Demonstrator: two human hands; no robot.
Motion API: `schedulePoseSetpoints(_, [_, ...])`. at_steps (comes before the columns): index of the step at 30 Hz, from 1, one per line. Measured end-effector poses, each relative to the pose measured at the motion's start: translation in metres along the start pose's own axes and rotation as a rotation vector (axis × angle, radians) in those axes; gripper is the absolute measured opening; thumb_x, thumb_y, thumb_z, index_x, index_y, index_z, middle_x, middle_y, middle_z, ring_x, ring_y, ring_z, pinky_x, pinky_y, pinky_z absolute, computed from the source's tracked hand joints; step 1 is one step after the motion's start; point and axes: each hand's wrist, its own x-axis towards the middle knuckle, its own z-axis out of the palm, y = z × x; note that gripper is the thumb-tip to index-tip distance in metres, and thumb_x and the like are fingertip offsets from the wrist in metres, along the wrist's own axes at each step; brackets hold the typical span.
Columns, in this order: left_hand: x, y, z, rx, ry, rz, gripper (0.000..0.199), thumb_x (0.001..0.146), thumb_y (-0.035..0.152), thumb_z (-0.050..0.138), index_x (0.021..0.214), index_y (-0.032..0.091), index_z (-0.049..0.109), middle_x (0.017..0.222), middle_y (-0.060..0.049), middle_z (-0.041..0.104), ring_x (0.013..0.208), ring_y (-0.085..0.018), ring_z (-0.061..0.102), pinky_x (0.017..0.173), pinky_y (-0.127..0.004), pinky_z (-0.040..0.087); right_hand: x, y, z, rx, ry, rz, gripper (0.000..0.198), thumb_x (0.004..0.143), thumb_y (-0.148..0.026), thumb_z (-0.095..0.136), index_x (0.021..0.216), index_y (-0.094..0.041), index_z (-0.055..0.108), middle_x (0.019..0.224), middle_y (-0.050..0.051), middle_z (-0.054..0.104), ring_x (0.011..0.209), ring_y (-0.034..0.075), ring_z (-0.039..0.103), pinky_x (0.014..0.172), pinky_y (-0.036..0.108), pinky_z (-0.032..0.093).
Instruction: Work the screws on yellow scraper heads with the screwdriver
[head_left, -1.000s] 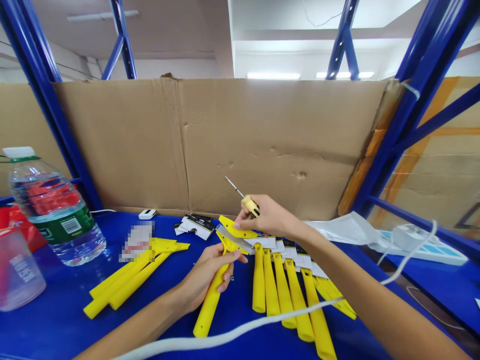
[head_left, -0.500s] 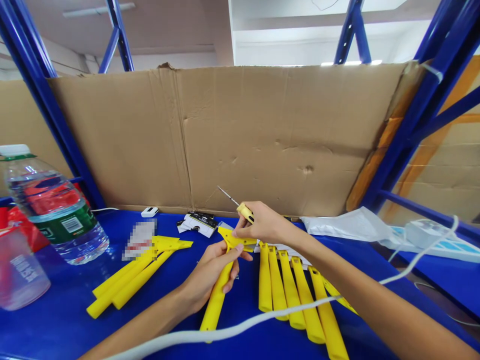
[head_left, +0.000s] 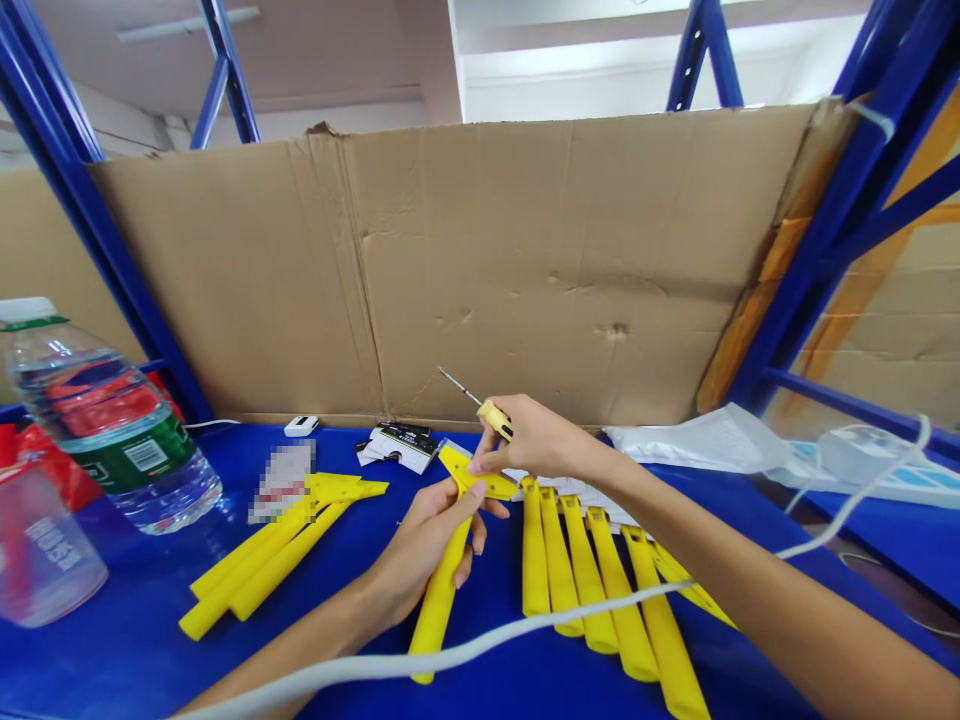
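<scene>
I see the left hand (head_left: 431, 530) curled around a yellow tool (head_left: 441, 600) over the blue table (head_left: 337, 560); the right hand (head_left: 532, 435), pinching its head, clasps a screwdriver (head_left: 495, 419). The bottle label (head_left: 146, 455) bears a barcode, lettering unreadable; pixelation masks a pale item (head_left: 283, 480).

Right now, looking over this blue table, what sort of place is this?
Probably a workshop or packing bench, though the wider room is mostly hidden. The right hand holds a screwdriver, similar yellow handles lie side by side, and tall cardboard stands behind.
</scene>
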Motion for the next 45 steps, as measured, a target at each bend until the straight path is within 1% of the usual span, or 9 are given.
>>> schedulePoseSetpoints(3, [0.0,-0.002,0.0,0.012,0.004,0.0,0.049,0.096,0.062,0.068,0.102,0.014,0.071,0.073,-0.001,0.065,0.036,-0.005,0.047,0.035,-0.018,0.032,0.0,-0.001,0.003,-0.112,0.061,-0.032,0.033,0.071,-0.02,0.091,0.078,-0.02,0.058,0.082,0.001,0.08,0.069,0.015,0.069,0.061,0.028,0.046])
schedulePoseSetpoints(7, [-0.001,0.001,0.0,0.01,0.001,0.014,0.049,0.097,0.061,0.066,0.102,0.013,0.071,0.068,0.0,0.063,0.034,-0.005,0.047,0.034,-0.018,0.031,0.0,-0.003,0.001,-0.22,0.114,-0.04,0.033,0.069,-0.025,0.095,0.083,-0.018,0.066,0.084,0.003,0.078,0.068,0.015,0.064,0.06,0.029,0.044])
schedulePoseSetpoints(14, [-0.004,0.008,0.0,-0.025,0.012,0.107,0.046,0.096,0.059,0.068,0.099,0.013,0.072,0.075,-0.002,0.067,0.035,-0.007,0.05,0.033,-0.019,0.034,-0.006,-0.01,-0.012,0.077,-0.03,-0.035,0.028,0.081,-0.036,0.085,0.082,-0.019,0.063,0.095,0.006,0.082,0.06,0.012,0.059,0.044,0.025,0.041])
schedulePoseSetpoints(25, [-0.006,0.011,0.001,0.044,0.006,0.138,0.047,0.096,0.059,0.067,0.1,0.012,0.072,0.082,-0.004,0.069,0.035,-0.008,0.053,0.035,-0.022,0.037,-0.008,-0.016,-0.01,0.09,0.016,-0.05,0.036,0.077,-0.039,0.087,0.081,-0.021,0.056,0.087,0.005,0.079,0.06,0.012,0.056,0.048,0.027,0.042])
schedulePoseSetpoints(29, [-0.003,0.014,-0.004,0.027,0.058,0.214,0.043,0.098,0.055,0.067,0.099,0.013,0.072,0.083,-0.005,0.07,0.038,-0.008,0.052,0.035,-0.022,0.038,-0.008,-0.014,-0.015,-0.098,0.17,-0.163,0.045,0.087,-0.056,0.078,0.073,-0.021,0.054,0.071,-0.001,0.063,0.062,0.011,0.048,0.055,0.029,0.036])
schedulePoseSetpoints(32, [0.002,0.02,-0.011,-0.046,0.184,0.328,0.036,0.096,0.049,0.071,0.099,0.013,0.072,0.09,-0.008,0.073,0.046,-0.008,0.054,0.035,-0.021,0.038,-0.011,-0.011,-0.02,-0.241,0.267,-0.13,0.062,0.092,-0.069,0.068,0.062,-0.022,0.042,0.06,-0.005,0.042,0.057,0.01,0.033,0.053,0.03,0.026])
schedulePoseSetpoints(35, [0.008,0.027,-0.018,-0.143,0.312,0.453,0.03,0.093,0.042,0.076,0.095,0.013,0.071,0.099,-0.012,0.076,0.059,-0.012,0.06,0.036,-0.02,0.04,-0.013,-0.005,-0.018,-0.256,0.072,-0.077,0.067,0.095,-0.073,0.061,0.058,-0.022,0.04,0.056,-0.005,0.035,0.053,0.01,0.027,0.051,0.031,0.02])
schedulePoseSetpoints(39, [0.016,0.031,-0.029,-0.217,0.446,0.511,0.023,0.093,0.036,0.076,0.092,0.014,0.07,0.098,-0.011,0.076,0.065,-0.013,0.061,0.039,-0.019,0.04,-0.007,0.01,0.0,-0.228,-0.288,-0.157,0.058,0.096,-0.068,0.065,0.064,-0.02,0.06,0.059,-0.003,0.057,0.054,0.012,0.046,0.055,0.029,0.034])
schedulePoseSetpoints(45, [0.028,0.035,-0.053,-0.355,0.562,0.485,0.014,0.09,0.025,0.075,0.09,0.015,0.066,0.101,-0.01,0.078,0.069,-0.012,0.064,0.041,-0.019,0.038,0.017,0.029,0.035,-0.263,-0.543,-0.313,0.025,0.081,-0.039,0.089,0.09,-0.021,0.074,0.085,-0.002,0.074,0.073,0.015,0.063,0.066,0.026,0.042])
